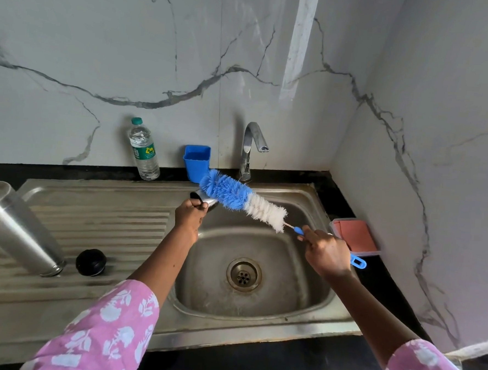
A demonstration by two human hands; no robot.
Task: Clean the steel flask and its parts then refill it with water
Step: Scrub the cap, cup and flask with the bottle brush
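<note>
The steel flask (17, 228) stands on the draining board at the left, leaning in the wide-angle view. A round black stopper (91, 262) lies beside its base. My left hand (191, 214) is shut on a steel cap with a black rim (204, 200) over the sink's back left corner. My right hand (325, 252) grips the blue handle of a bottle brush (243, 200). The brush's blue and white bristles lie across the cap, its blue tip pointing left.
The steel sink (258, 306) with its drain (243, 275) lies below my hands. A tap (253, 145) stands behind with no water running. A blue holder (196, 162) and a plastic water bottle (143, 150) stand at the wall. A pink sponge box (354, 236) sits right.
</note>
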